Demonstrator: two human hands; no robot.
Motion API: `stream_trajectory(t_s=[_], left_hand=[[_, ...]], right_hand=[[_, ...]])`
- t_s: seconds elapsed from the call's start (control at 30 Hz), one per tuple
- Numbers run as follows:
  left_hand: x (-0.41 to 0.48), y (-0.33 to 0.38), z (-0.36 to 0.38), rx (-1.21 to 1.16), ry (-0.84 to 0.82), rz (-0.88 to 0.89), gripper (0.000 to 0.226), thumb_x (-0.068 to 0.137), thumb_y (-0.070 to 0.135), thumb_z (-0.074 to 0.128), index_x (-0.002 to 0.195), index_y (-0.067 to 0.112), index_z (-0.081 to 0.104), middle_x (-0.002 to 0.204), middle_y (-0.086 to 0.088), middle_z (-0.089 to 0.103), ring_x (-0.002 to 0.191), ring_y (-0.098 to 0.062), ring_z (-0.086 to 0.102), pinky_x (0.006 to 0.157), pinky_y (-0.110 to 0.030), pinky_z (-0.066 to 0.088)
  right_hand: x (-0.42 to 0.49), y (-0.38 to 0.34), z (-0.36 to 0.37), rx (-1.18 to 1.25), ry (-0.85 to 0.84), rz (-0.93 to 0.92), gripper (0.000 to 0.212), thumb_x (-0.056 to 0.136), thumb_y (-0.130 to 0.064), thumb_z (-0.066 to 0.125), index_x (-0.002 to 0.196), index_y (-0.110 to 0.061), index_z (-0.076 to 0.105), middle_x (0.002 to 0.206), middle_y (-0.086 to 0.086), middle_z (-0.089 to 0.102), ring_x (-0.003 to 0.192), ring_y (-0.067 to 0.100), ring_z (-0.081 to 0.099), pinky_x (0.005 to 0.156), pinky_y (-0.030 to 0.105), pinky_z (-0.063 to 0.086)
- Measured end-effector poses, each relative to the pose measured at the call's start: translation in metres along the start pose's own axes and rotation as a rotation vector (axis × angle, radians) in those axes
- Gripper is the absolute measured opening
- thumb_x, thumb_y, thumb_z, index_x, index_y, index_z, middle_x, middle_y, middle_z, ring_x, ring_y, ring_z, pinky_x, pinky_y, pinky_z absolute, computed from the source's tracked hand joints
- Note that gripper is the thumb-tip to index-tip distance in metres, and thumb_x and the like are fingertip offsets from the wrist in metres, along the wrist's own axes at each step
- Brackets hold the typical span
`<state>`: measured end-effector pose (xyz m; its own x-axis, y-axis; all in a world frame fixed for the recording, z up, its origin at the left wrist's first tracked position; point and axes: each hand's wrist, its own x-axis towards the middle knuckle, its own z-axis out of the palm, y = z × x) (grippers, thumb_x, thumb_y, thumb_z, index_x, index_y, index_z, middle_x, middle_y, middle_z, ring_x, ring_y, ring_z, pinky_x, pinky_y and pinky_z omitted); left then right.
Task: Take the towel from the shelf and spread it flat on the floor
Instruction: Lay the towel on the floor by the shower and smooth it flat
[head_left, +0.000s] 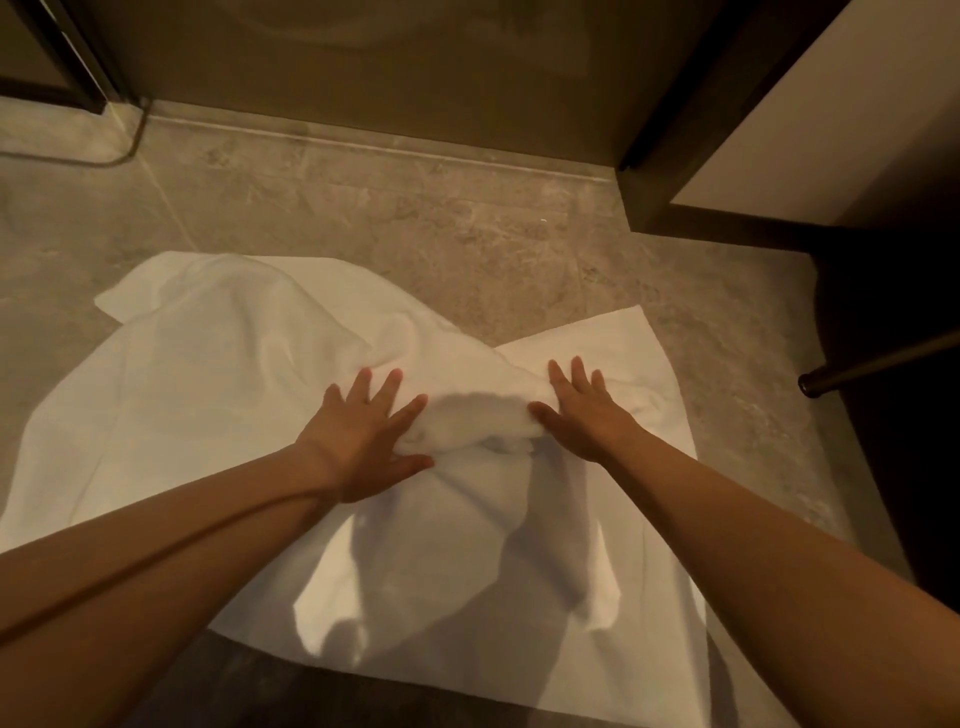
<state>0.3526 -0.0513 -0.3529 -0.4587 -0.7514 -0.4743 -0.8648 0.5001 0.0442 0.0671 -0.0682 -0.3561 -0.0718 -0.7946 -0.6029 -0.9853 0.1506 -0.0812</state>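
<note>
A large white towel lies on the grey stone floor, mostly spread out, with a raised bunched fold across its middle. My left hand rests palm down on the towel with fingers apart, its thumb tucked against the near side of the fold. On the right side of that same fold lies my right hand, flat and with fingers spread. The fold sits between the two hands. The towel's far left corner is wrinkled and its right part lies flatter.
Dark cabinet framing with a pale panel stands at the right. A dark rod with a round foot pokes in from the right edge. A wall base and step run across the back. Bare stone floor lies beyond the towel.
</note>
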Motion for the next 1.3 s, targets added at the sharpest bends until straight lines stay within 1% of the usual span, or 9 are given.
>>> stream_trajectory(t_s=[0.23,0.53,0.8,0.97,1.03,1.13,1.2,1.23,1.3], left_hand=[[0.009,0.004,0.008,0.013,0.024,-0.082,0.089,0.076,0.080,0.010,0.147,0.031,-0.011,0.157,-0.011,-0.014,0.139,-0.047,-0.006,0.106,-0.057,0.019],[0.018,0.011,0.015,-0.001,0.096,-0.110,0.097,0.075,0.082,0.020,0.145,0.027,-0.018,0.154,-0.015,-0.022,0.137,-0.051,-0.015,0.107,-0.066,0.006],[0.024,0.015,0.005,-0.019,0.012,-0.140,0.115,0.064,0.088,0.033,0.143,0.028,-0.024,0.152,-0.015,-0.029,0.136,-0.050,-0.019,0.105,-0.067,0.004],[0.010,0.025,-0.002,-0.054,-0.076,-0.151,0.120,0.064,0.085,0.044,0.142,0.027,-0.026,0.150,-0.017,-0.031,0.135,-0.051,-0.021,0.105,-0.069,0.004],[0.004,0.033,-0.005,-0.074,-0.126,-0.177,0.123,0.064,0.083,0.048,0.142,0.026,-0.026,0.149,-0.018,-0.033,0.134,-0.052,-0.022,0.104,-0.070,0.006],[-0.002,0.043,-0.012,-0.079,-0.251,-0.241,0.124,0.063,0.084,0.049,0.141,0.024,-0.028,0.148,-0.020,-0.033,0.134,-0.054,-0.017,0.105,-0.068,0.014],[-0.005,0.047,-0.020,-0.031,-0.332,-0.272,0.119,0.065,0.086,0.040,0.144,0.022,-0.023,0.151,-0.023,-0.024,0.136,-0.055,-0.003,0.105,-0.064,0.019],[-0.007,0.048,-0.026,0.016,-0.324,-0.262,0.114,0.068,0.086,0.033,0.147,0.019,-0.014,0.154,-0.025,-0.011,0.136,-0.054,0.010,0.104,-0.063,0.021],[-0.008,0.044,-0.036,0.086,-0.160,-0.220,0.095,0.076,0.082,0.024,0.142,0.013,0.022,0.143,-0.020,0.033,0.122,-0.040,0.041,0.100,-0.055,0.027]], right_hand=[[0.024,0.000,-0.007,0.074,0.025,0.047,0.088,0.084,-0.075,0.030,0.150,-0.033,-0.011,0.159,0.001,-0.021,0.145,0.032,-0.018,0.111,0.066,0.011],[0.049,0.006,-0.025,0.164,0.078,0.072,0.098,0.068,-0.088,0.017,0.148,-0.040,-0.013,0.158,0.001,-0.025,0.143,0.033,-0.022,0.107,0.070,-0.001],[0.064,0.006,-0.036,0.149,0.083,0.077,0.116,0.054,-0.095,0.024,0.147,-0.038,-0.017,0.157,0.002,-0.028,0.142,0.035,-0.025,0.106,0.071,0.000],[0.065,0.003,-0.039,0.163,0.078,0.077,0.110,0.060,-0.091,0.024,0.148,-0.037,-0.015,0.157,0.004,-0.028,0.142,0.036,-0.025,0.107,0.069,-0.002],[0.062,0.003,-0.039,0.155,0.080,0.061,0.101,0.069,-0.086,0.024,0.149,-0.037,-0.012,0.157,0.005,-0.026,0.143,0.035,-0.023,0.108,0.067,-0.002],[0.053,0.009,-0.037,0.131,0.123,-0.055,0.087,0.083,-0.075,0.029,0.151,-0.033,-0.005,0.160,0.005,-0.019,0.145,0.030,-0.017,0.113,0.062,0.001],[0.041,0.014,-0.030,0.130,0.203,-0.128,0.080,0.089,-0.066,0.032,0.152,-0.029,-0.001,0.161,0.006,-0.014,0.146,0.027,-0.014,0.117,0.057,0.004],[0.034,0.017,-0.026,0.121,0.258,-0.138,0.078,0.091,-0.064,0.032,0.153,-0.028,0.001,0.161,0.006,-0.012,0.146,0.026,-0.013,0.117,0.055,0.005],[0.019,0.022,-0.014,0.077,0.335,-0.124,0.074,0.093,-0.062,0.028,0.153,-0.029,0.001,0.161,0.005,-0.010,0.147,0.025,-0.012,0.117,0.052,0.003]])
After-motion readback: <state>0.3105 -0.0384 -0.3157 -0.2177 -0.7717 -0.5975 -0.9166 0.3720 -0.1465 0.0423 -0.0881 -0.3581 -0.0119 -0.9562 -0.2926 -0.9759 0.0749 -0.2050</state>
